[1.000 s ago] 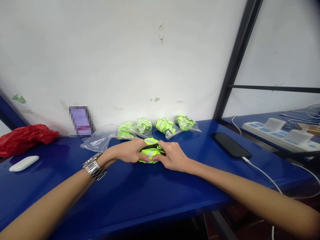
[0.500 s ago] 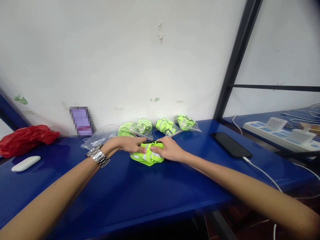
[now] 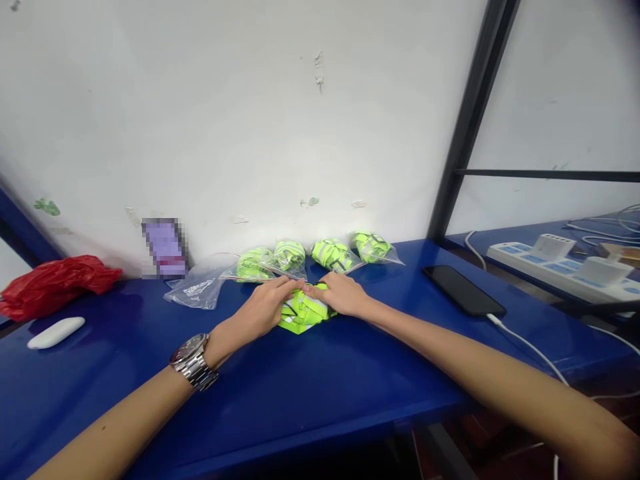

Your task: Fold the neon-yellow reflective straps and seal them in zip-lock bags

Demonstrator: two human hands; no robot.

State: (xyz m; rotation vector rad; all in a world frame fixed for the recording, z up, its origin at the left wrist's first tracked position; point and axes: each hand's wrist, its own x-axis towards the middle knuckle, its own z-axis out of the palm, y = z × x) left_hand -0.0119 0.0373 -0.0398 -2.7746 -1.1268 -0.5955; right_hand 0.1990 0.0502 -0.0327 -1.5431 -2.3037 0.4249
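Bright yellow-green bundle (image 3: 304, 313) of folded fabric, crossed by pale reflective strips, sits on the blue surface (image 3: 300, 400) right in front of the person, around the middle, between both hands. From here I see the left hand (image 3: 265, 308) gripping its upper left side, fingers curled and closed on the fabric, and the right hand (image 3: 347, 295) covering its upper right part, fingers bent over the top with the thumb pressed across it. The two hands almost meet at the top of the bundle; the undersides of the fingers are hidden. A silver metal watch (image 3: 194, 361) circles the left wrist.

Just behind, by the white wall (image 3: 250, 120), four similar bundles (image 3: 330, 255) lie in clear bags, in a row. Left of them a clear plastic bag (image 3: 197, 288) lies flat, near a blurred purple-screened device (image 3: 165, 248) leaning on the wall. Over at the far left there's a crumpled red plastic bag (image 3: 57, 285), with a smooth white case (image 3: 57, 333) in front of it. To the right lies a black phone (image 3: 465, 290), screen up, a white cable (image 3: 530, 350) plugged into its end. Farther right, past the dark metal post (image 3: 467, 127), a white power strip (image 3: 565, 270) carries two white plug-in blocks (image 3: 553, 247).
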